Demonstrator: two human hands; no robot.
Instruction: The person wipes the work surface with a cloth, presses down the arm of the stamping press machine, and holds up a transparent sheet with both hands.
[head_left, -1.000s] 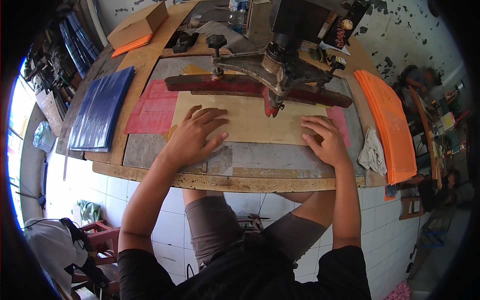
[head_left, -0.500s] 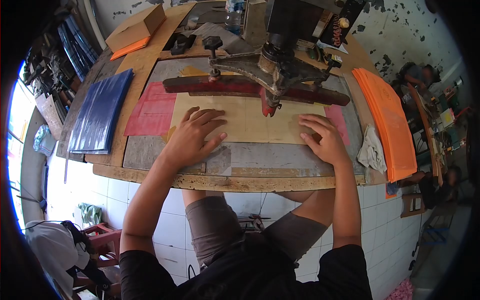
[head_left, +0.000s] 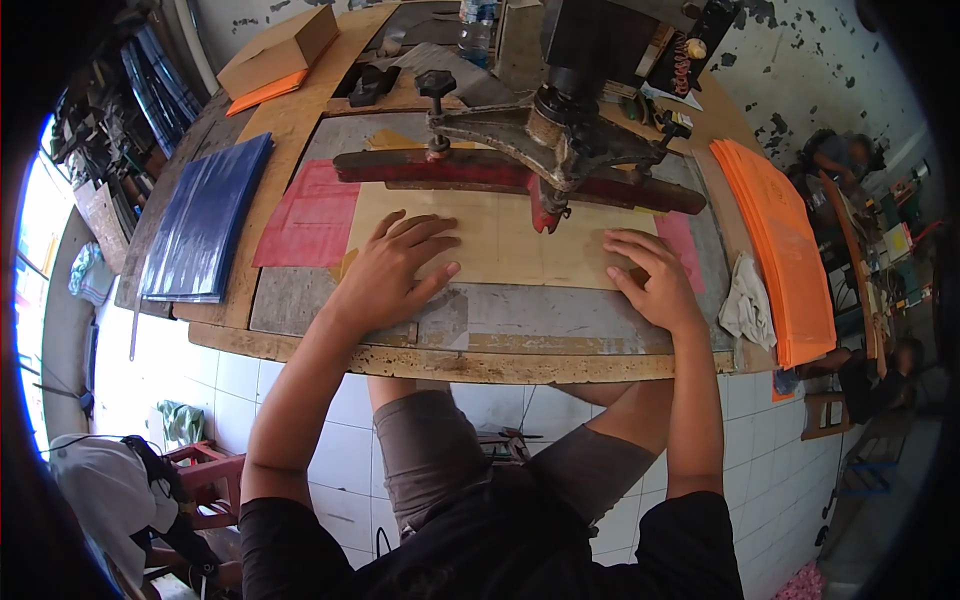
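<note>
My left hand (head_left: 395, 270) lies with fingers spread at the left part of a pale yellow sheet (head_left: 510, 245). At the sheet's right end, my right hand (head_left: 650, 278) rests with its fingers apart and slightly curved. Neither hand grips anything. Just beyond the fingers, a dark red metal bar (head_left: 470, 172) of a press spans above the sheet, hung from a black and metal bracket (head_left: 550, 135). A red-pink sheet (head_left: 308, 215) shows at the left of the yellow one, and a pink piece (head_left: 682, 245) at its right.
Blue plastic-covered sheets (head_left: 205, 220) lie at the left, orange folded sheets (head_left: 780, 250) at the right beside a white cloth (head_left: 746, 302). A cardboard box (head_left: 278, 50) and a bottle (head_left: 476, 35) stand farther back. People (head_left: 105, 490) are at the lower left and far right.
The camera view has shifted slightly. Both hands stay in nearly the same places on the yellow sheet, and the press looks unchanged.
</note>
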